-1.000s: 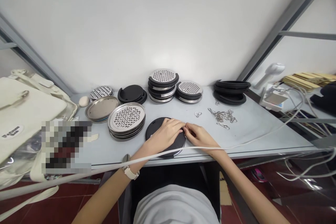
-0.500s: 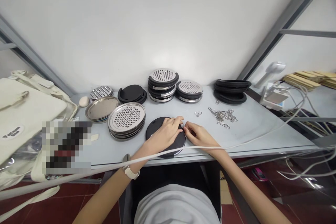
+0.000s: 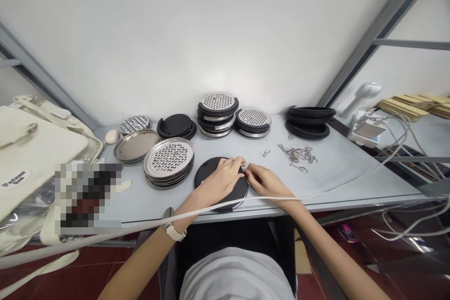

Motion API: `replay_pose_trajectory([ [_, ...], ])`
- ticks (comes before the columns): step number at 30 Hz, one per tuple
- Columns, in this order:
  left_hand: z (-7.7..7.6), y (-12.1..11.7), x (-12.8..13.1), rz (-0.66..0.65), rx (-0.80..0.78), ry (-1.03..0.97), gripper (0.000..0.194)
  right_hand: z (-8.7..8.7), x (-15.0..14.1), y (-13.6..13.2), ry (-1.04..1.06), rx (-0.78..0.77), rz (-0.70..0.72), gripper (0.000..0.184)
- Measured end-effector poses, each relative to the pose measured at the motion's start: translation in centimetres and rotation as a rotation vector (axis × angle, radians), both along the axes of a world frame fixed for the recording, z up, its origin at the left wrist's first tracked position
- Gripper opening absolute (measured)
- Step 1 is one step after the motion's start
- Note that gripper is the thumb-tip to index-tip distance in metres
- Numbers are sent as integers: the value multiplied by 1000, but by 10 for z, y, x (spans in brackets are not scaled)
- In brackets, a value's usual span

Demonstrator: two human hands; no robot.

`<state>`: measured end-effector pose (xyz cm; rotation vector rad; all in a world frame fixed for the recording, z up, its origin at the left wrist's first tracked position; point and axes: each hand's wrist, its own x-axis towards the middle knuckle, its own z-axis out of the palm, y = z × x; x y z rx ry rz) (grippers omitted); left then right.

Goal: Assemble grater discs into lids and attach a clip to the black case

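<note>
A round black disc (image 3: 207, 168) lies flat near the table's front edge. My left hand (image 3: 223, 179) rests across it, with its fingers bent together at the disc's right rim. At that same rim my right hand (image 3: 266, 182) pinches a small metal clip (image 3: 243, 169), mostly hidden by fingertips. The two hands nearly meet there. Right of them is a loose pile of metal clips (image 3: 298, 154), with a single clip (image 3: 265, 153) lying apart. Perforated metal grater discs (image 3: 172, 157) are stacked to the left of the black disc.
Behind stand stacks of black-rimmed grater discs (image 3: 218, 115), black lids (image 3: 176, 125) and black rings (image 3: 309, 124). A white cable (image 3: 326, 192) crosses in front of my forearms. Cream bags (image 3: 38, 140) crowd the left; a white device (image 3: 367, 126) is at right.
Both hands stay at the disc's right rim. My right fingers have shifted very slightly around the clip; nothing else has visibly moved.
</note>
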<state>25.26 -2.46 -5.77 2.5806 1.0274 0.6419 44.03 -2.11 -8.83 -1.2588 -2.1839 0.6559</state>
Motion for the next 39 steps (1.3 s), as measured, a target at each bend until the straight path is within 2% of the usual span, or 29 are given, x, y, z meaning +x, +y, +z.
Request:
replay_pose_trajectory([
  [12,0,0,-1,8,-6,-10,21,-3,-1,1,-47,15,-30,21],
  [23,5,-1,1,-3,0,34,19,3,1,0,14,-10,27,26],
  [29,2,0,0,-1,-5,25,22,0,0,0,45,-32,-8,23],
  [39,4,-2,0,7,109,81,29,0,0,0,33,-37,-18,20],
])
